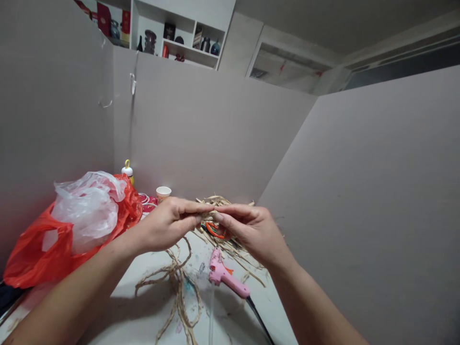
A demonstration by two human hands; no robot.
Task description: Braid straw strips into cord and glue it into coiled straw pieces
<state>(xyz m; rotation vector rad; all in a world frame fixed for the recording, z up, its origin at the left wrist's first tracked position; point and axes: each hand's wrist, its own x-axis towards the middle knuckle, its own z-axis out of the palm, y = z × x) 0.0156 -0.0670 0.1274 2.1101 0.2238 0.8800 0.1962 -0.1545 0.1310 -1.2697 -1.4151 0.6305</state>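
Observation:
My left hand (172, 221) and my right hand (247, 227) meet above the table, fingertips pinched together on a thin strand of tan straw fibre (208, 209). A braided straw cord (179, 282) hangs from the left hand and loops down over the white table (136, 316). Behind the fingers lies a heap of loose straw strips (219, 203). A pink glue gun (224, 274) rests on the table below my right hand, its black cable running toward me.
A red plastic bag (43, 249) with a clear bag (88, 206) on top fills the left side. A paper cup (163, 192) and a yellow-capped bottle (127, 170) stand behind. Grey partition walls enclose the table; shelves with ornaments hang above.

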